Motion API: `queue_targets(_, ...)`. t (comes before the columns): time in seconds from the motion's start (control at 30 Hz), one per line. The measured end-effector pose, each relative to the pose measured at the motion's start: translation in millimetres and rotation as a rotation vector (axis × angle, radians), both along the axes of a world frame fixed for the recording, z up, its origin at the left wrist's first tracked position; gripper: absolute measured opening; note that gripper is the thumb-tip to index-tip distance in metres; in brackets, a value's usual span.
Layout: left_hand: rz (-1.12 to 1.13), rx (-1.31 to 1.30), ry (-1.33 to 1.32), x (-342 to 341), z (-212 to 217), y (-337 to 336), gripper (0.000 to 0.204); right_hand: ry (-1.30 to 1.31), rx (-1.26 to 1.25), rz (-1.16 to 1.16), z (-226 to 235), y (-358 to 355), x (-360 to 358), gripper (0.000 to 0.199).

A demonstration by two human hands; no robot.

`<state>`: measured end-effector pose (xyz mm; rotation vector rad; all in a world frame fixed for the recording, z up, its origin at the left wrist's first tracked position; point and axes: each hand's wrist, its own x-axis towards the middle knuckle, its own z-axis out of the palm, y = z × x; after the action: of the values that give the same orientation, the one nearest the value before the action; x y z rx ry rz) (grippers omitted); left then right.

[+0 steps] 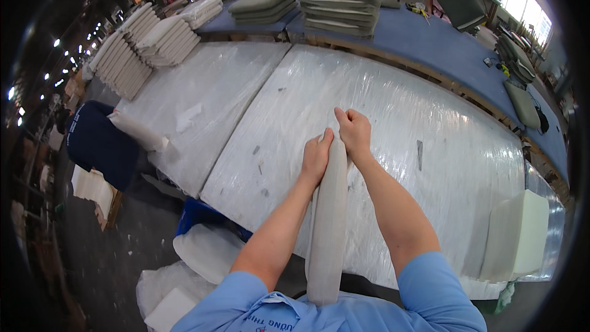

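Note:
A light grey seat cushion (pixel 327 227) stands on its edge between my forearms, its near end against my shirt and its far end over the plastic-wrapped table (pixel 246 178). My left hand (pixel 317 158) is closed on the left side of its far end. At the far tip, my right hand (pixel 355 134) is closed, with thumb and fingers pressed together at the cushion's right side. Whatever thin edge of fabric lies between those fingers is too small to make out.
White foam pads (pixel 516 237) stand at the table's right end. Stacked pale cushions (pixel 120 64) fill the far left. Green-grey cushions (pixel 341 3) are piled on the blue table (pixel 424 43) behind. A person in dark clothes (pixel 101 144) bends at the left; others work at the back.

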<state>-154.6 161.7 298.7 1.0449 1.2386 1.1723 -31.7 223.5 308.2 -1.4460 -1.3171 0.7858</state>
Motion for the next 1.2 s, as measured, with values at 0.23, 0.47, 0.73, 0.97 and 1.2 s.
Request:
queue_targets(0.23,-0.098,-0.129,-0.166,-4,10,12,0.047,0.079,-0.056,0.014,-5,5,-4,0.047)
queue_targets(0.47,-0.211,-0.074,-0.098,-5,20,1,0.047,0.103,-0.12,0.108,-12,13,5,0.046)
queue_targets(0.73,-0.192,-0.151,0.002,10,41,3,0.046,0.139,-0.192,0.171,-22,24,12,0.045)
queue_targets(0.97,-0.056,-0.205,-0.056,3,34,18,0.046,0.216,-0.226,0.241,-21,37,-6,0.042)
queue_targets(1.2,0.095,-0.209,-0.035,4,33,40,0.041,0.221,-0.186,0.241,-19,61,-17,0.041)
